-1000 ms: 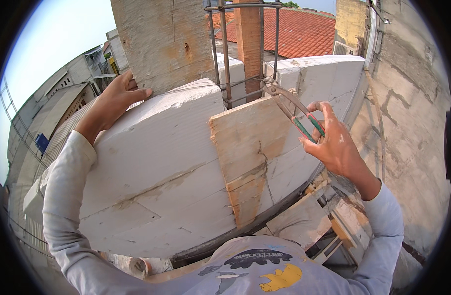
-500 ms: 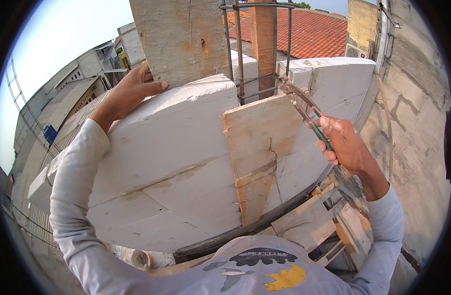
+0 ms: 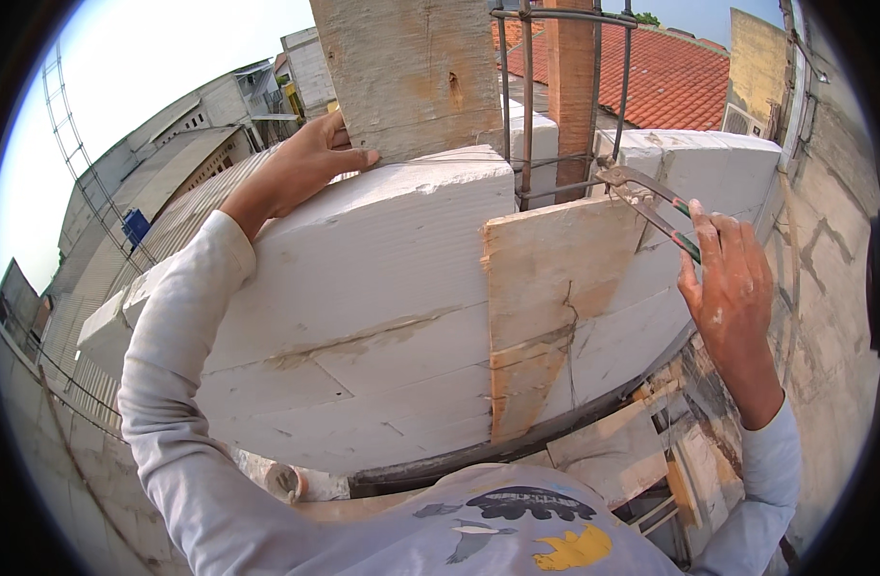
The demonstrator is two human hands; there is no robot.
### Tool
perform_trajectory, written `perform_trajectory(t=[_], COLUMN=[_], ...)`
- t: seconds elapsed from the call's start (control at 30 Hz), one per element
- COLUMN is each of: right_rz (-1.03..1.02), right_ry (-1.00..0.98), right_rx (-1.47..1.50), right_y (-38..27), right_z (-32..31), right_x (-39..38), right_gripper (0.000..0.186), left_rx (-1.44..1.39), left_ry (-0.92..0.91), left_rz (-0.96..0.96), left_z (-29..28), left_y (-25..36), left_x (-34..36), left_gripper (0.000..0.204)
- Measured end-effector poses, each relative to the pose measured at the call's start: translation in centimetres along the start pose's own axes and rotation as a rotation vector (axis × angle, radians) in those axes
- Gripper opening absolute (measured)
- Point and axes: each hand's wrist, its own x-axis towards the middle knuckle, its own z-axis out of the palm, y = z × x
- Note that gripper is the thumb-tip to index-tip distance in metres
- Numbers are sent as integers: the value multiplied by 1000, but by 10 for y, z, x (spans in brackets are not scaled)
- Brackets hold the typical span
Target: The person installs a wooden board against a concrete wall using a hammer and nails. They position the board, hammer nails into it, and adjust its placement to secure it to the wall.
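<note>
My left hand [image 3: 301, 168] grips the lower left edge of an upright weathered wooden board [image 3: 411, 72], resting over the top of a white block wall [image 3: 353, 250]. My right hand [image 3: 728, 298] holds long pliers with green handles [image 3: 651, 211], its fingers around the handle ends; the jaws are at a wire tie beside a rebar cage [image 3: 524, 125]. Behind the cage stands an orange-brown timber post [image 3: 567, 67]. A stained plywood piece [image 3: 545, 264] lies flat against the wall face below the cage, with a loose wire on it.
A rough grey wall [image 3: 814, 288] rises on the right. Below are wooden boards [image 3: 603, 451] and a pipe end [image 3: 284, 480] along a ledge. Corrugated roofs, a blue tank [image 3: 135, 226], a tall rebar frame and a red tiled roof [image 3: 622, 77] lie beyond the wall.
The whole scene has shifted right in the view. My right hand has turned on the pliers, now showing its back with straighter fingers. My left hand stays on the board.
</note>
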Motion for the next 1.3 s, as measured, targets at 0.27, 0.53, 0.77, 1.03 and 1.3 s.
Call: perform_trajectory(t=[0.27,0.53,0.77,1.03,1.3], right_rz=[1014,651,67,632,877], right_ry=[-787,-456,-101,-416,-691], right_rx=[1411,793,169,796,1284], right_y=[2,-9,8,11,3], right_z=[10,16,14,17,14], right_x=[-7,-3,-17,-18,-10], right_gripper=[34,40,55,39,42], left_rx=[2,39,42,92,91], left_ry=[0,67,34,57,44], left_rz=[-8,44,-2,-23,-85], left_z=[-2,-1,-1,0,8], left_y=[1,-15,0,-2,16], left_x=[0,2,-3,3,-1], left_gripper=[64,62,61,69,65])
